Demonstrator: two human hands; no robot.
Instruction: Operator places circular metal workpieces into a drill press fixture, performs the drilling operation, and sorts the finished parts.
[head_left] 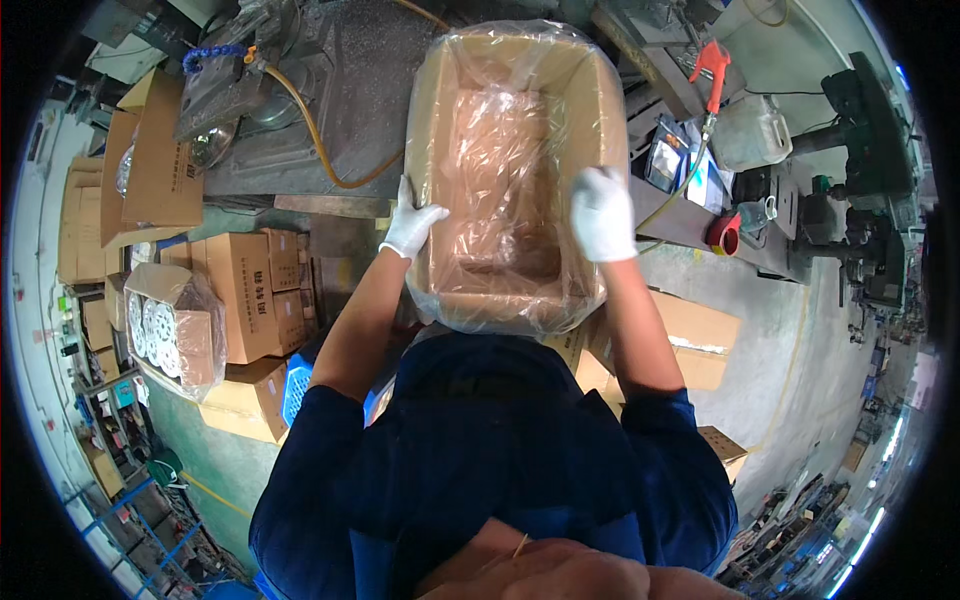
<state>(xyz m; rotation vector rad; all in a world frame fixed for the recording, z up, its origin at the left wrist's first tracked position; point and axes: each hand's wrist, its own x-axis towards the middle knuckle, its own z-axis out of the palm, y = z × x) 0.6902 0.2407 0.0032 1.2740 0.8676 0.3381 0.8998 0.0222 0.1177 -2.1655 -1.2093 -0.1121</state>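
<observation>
An open cardboard box [440,120] stands in front of me, its inside lined with a clear plastic bag [500,150] that is folded out over the rim. Nothing but the creased plastic shows inside it. Both my hands wear white gloves. At the box's left wall, my left hand [412,222] has its thumb over the rim and its fingers along the outside, gripping wall and plastic. My right hand [603,215] is closed in a curl at the right rim, on the plastic bag there; its fingertips are partly hidden.
Behind the box lies a dark metal worktop [355,110] with a bent orange hose [310,120]. A red air gun [712,75], a whitish jug [752,135] and a roll of red tape [723,235] are at right. Cardboard cartons [240,290] are stacked at left, near a bagged box of white parts [160,335].
</observation>
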